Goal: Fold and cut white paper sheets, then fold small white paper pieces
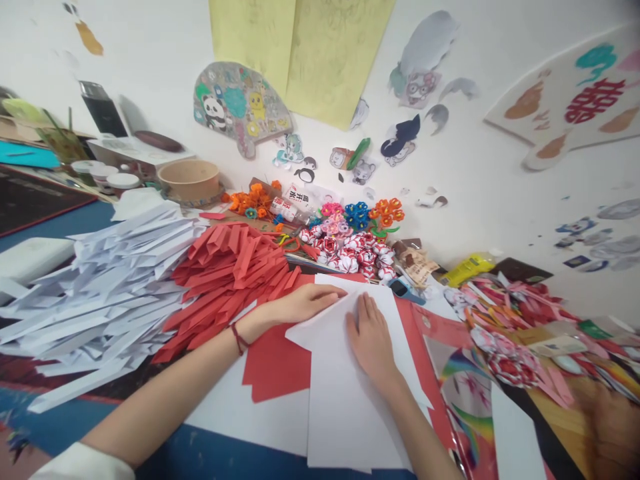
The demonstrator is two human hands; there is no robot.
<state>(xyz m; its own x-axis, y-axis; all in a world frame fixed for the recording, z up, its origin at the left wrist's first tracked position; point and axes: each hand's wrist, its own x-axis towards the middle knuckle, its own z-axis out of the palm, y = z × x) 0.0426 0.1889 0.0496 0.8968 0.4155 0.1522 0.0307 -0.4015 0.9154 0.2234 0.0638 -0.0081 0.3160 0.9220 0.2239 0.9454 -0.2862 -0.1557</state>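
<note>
White paper (355, 413), red strips (230, 273) beside, colourful flowers (350, 257) behind

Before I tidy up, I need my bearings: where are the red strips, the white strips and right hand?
Red strips (226, 283), head view: middle of the pile.
White strips (117, 287), head view: middle of the pile.
Right hand (372, 341), head view: back of the hand.

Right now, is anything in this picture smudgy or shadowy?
In the head view, what may be another person's hand at bottom right looks smeared; in that view, the black bottle throws a soft shadow on the wall; in the head view, the left hand and right hand on white paper look clearer.
</note>
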